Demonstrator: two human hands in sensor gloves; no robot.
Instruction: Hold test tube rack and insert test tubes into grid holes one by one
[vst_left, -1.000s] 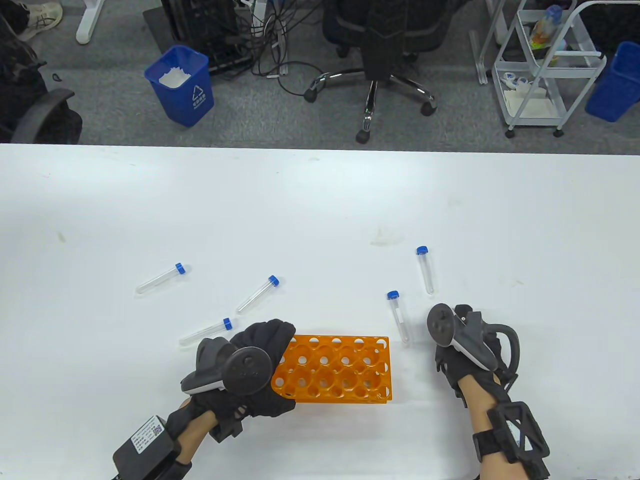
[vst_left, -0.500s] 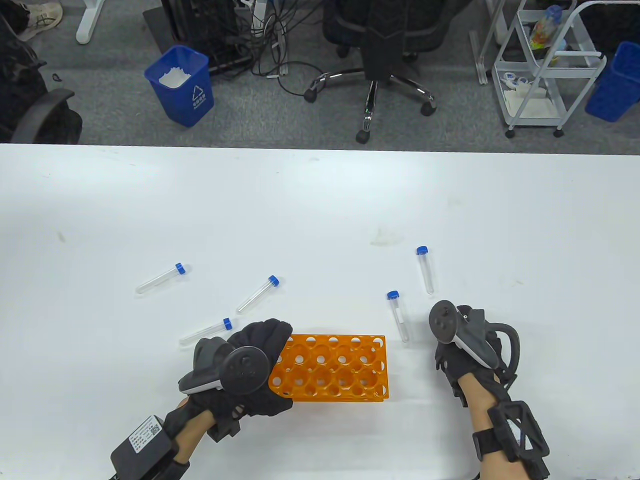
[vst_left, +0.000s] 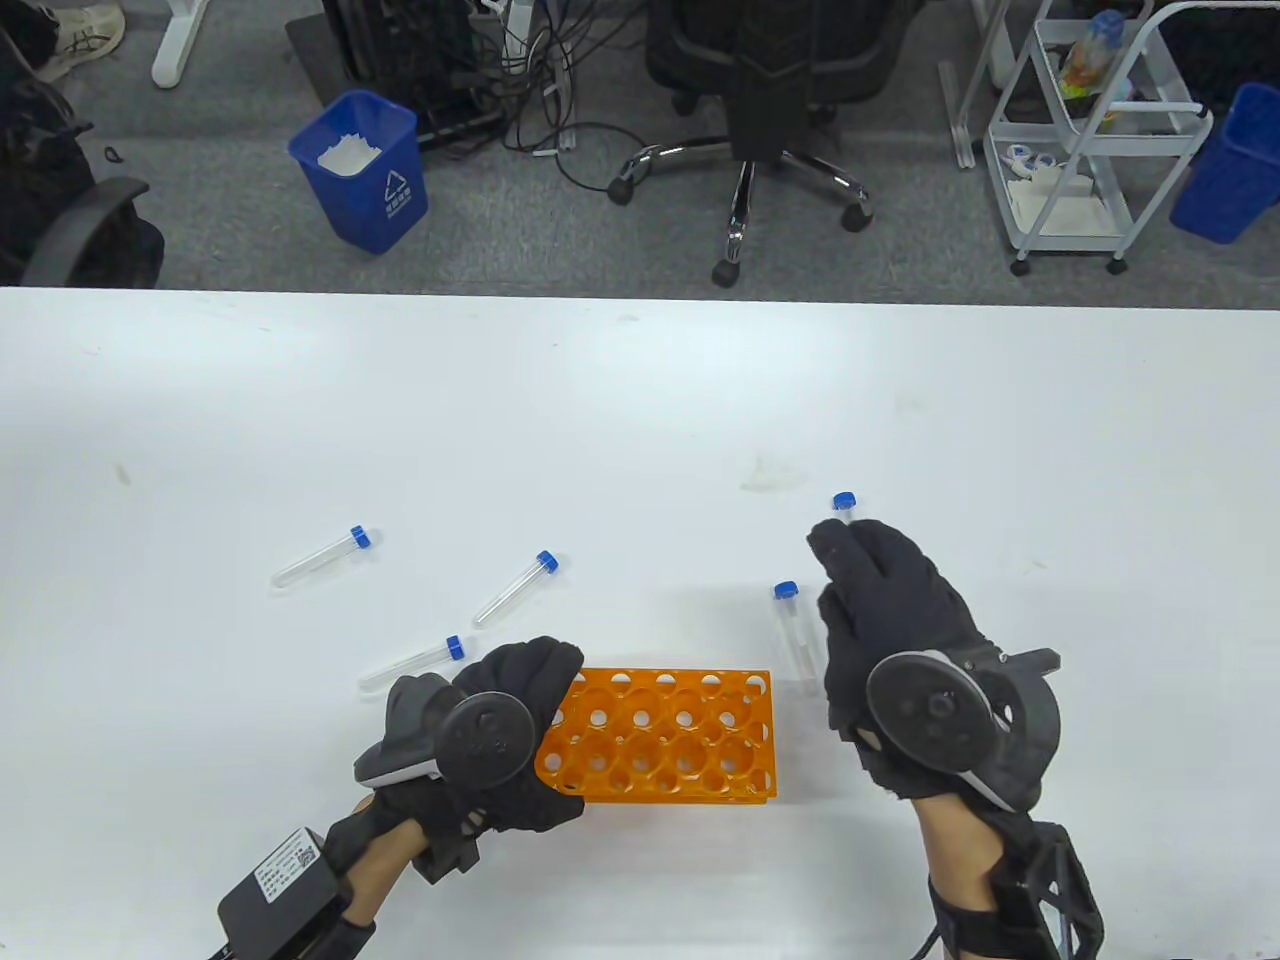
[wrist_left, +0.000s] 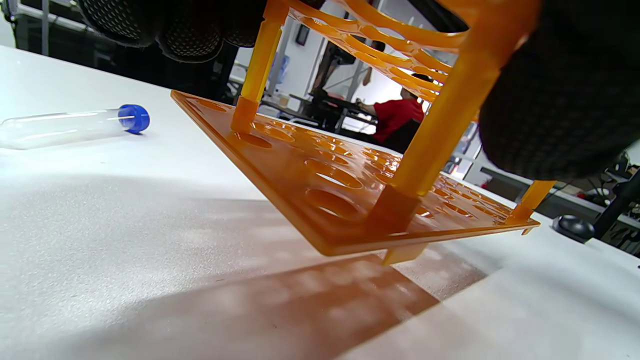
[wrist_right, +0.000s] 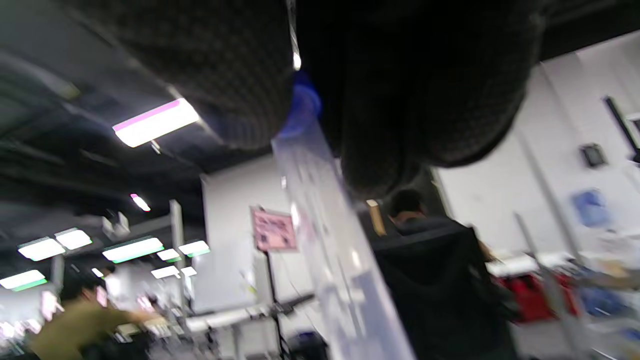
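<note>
The orange test tube rack (vst_left: 680, 730) stands at the near middle of the white table (vst_left: 640, 400), all its holes empty. My left hand (vst_left: 520, 690) grips its left end; in the left wrist view the rack (wrist_left: 325, 190) is tilted, its near corner off the table. My right hand (vst_left: 850, 560) reaches over a clear, blue-capped test tube (vst_left: 845, 503), of which only the cap shows. In the blurred right wrist view my fingers (wrist_right: 225, 75) pinch this tube (wrist_right: 325, 225) near its cap. A second tube (vst_left: 795, 630) lies just left of the right hand.
Three more blue-capped tubes lie left of the rack: one far left (vst_left: 325, 558), one in the middle (vst_left: 515, 588), one (vst_left: 410, 665) beside my left hand, also in the left wrist view (wrist_left: 75, 127). An office chair (vst_left: 750, 100) and a blue bin (vst_left: 365, 170) stand beyond the table.
My right hand has turned palm down and reached forward from the near right onto the farthest right tube. The left hand and rack have shifted slightly left.
</note>
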